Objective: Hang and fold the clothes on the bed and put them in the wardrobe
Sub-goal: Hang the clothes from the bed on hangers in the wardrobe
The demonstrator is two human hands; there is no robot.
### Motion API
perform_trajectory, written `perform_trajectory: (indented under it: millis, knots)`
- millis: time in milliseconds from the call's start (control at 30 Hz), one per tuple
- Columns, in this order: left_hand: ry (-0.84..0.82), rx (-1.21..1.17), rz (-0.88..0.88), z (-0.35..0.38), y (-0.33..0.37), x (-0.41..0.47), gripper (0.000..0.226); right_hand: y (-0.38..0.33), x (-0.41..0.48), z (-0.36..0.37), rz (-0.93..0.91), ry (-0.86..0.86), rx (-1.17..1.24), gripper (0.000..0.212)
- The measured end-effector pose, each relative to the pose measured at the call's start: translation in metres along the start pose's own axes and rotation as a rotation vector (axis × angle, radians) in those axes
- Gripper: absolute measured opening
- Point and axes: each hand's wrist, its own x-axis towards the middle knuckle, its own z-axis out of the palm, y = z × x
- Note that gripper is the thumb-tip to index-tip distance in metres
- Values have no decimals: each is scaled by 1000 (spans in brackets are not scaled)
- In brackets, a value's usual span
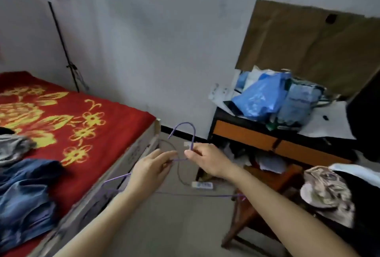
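A thin purple wire hanger [185, 127] is held in the air over the floor, hook pointing up. My right hand [207, 161] pinches its neck just below the hook. My left hand [151, 169] holds the left shoulder wire close beside it. The hanger's bottom bar runs under both wrists. On the bed [86, 116], with its red and yellow flowered cover, lie a blue denim garment [26, 195] and a grey garment [12, 147] at the left edge of the view.
A dark desk with orange drawer fronts [246, 135] stands at the right, piled with a blue plastic bag [261, 98] and papers. A wooden stool [267, 176] and patterned clothes [327, 193] lie lower right. A power strip [202, 185] lies on the floor. A lamp pole [61, 44] leans behind the bed.
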Motion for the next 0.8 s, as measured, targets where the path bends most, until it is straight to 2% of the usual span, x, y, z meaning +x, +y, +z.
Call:
perform_trajectory:
  millis: [100, 267, 433, 533, 667, 733, 800]
  knots:
    - [-62, -44, 38, 39, 12, 23, 13, 37, -42, -45, 189, 214, 42, 39]
    - [-158, -98, 162, 103, 47, 52, 15, 85, -144, -105, 455, 532, 135, 36]
    - [-253, -165, 322, 166, 105, 72, 18, 119, -249, -144, 587, 831, 251, 28]
    - [-261, -253, 333, 202, 151, 77, 31, 139, -312, -167, 634, 1055, 293, 22]
    - [-252, -267, 427, 251, 212, 80, 27, 164, -376, -196, 565, 1390, 393, 21]
    - [-281, -227, 476, 277, 234, 81, 28, 180, -392, -206, 491, 1389, 490, 28]
    - [-366, -155, 458, 304, 253, 82, 32, 200, -398, -213, 503, 1286, 584, 30]
